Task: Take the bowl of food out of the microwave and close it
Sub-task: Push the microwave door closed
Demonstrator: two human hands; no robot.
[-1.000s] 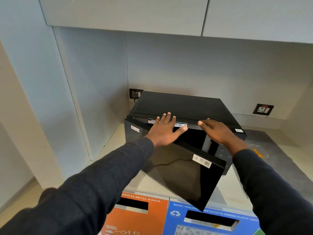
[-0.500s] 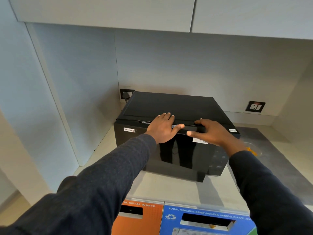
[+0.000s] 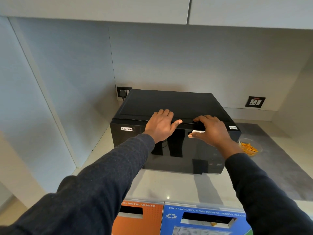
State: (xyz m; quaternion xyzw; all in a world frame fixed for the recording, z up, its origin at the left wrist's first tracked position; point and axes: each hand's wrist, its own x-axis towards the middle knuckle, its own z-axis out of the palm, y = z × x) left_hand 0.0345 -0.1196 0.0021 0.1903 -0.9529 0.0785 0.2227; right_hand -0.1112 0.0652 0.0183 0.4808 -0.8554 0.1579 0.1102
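A black microwave with a "Non-Veg" label stands on the light counter, its glossy door flush against the body. My left hand lies flat on the door's top edge, fingers spread onto the roof. My right hand rests beside it on the upper right of the door, fingers curled over the top edge and thumb on the front. A clear glass bowl of orange food strips sits on the counter just right of the microwave, partly hidden by my right wrist.
The counter runs in front of the microwave, with a grey mat at the right. Orange and blue waste-bin slots sit below the front edge. Wall sockets flank the microwave; cabinets hang overhead and a side wall stands close on the left.
The door swung up from hanging wide open to shut against the microwave. Both hands stayed on its top edge. The bowl at the right came more into view.
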